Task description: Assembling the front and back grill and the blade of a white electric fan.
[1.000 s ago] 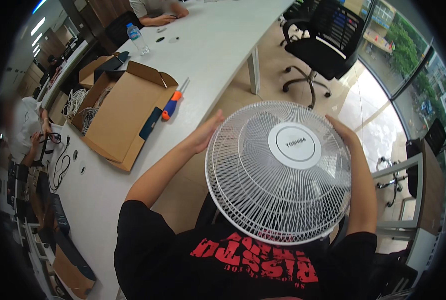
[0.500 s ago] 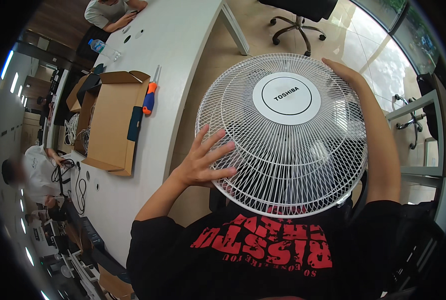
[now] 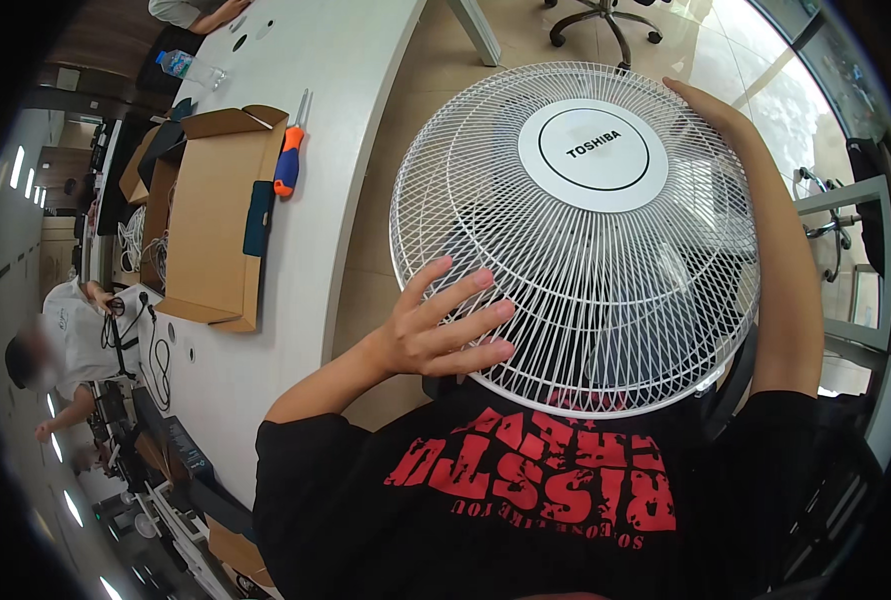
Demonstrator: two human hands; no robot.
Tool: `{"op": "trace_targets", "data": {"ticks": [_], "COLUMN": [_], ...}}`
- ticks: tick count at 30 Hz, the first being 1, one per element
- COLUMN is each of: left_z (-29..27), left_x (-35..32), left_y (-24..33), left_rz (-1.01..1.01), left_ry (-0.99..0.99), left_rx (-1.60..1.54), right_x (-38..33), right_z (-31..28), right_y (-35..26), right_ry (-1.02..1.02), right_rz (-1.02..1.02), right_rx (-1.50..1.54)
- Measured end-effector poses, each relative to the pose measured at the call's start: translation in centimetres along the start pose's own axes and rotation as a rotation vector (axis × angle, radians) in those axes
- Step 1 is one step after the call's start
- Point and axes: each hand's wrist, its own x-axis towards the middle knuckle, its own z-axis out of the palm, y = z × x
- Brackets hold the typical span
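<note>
I see the white fan grille held up close over my lap, filling the middle and right of the view, its round centre cap facing me. My left hand lies flat on its near-left rim, fingers spread apart across the wires. My right hand cups the far-right rim; I cannot tell how its fingers sit. To the left stands a long white table bearing an open cardboard box and an orange-and-blue screwdriver beside it.
</note>
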Motion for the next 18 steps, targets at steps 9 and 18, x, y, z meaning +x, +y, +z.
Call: {"op": "trace_targets", "data": {"ticks": [9, 18], "left_z": [-1.2, -2.6], "left_x": [0.0, 3.0], "left_y": [0.9, 1.0], "left_rz": [-0.031, -0.061], "left_ry": [-0.061, -0.230], "left_rx": [-0.054, -0.109], "right_x": [0.2, 0.2], "right_z": [0.0, -0.3], "right_y": [-0.3, 0.5], "right_ry": [-0.119, -0.068], "right_rz": [0.002, -0.016], "right_rx": [0.138, 0.145]}}
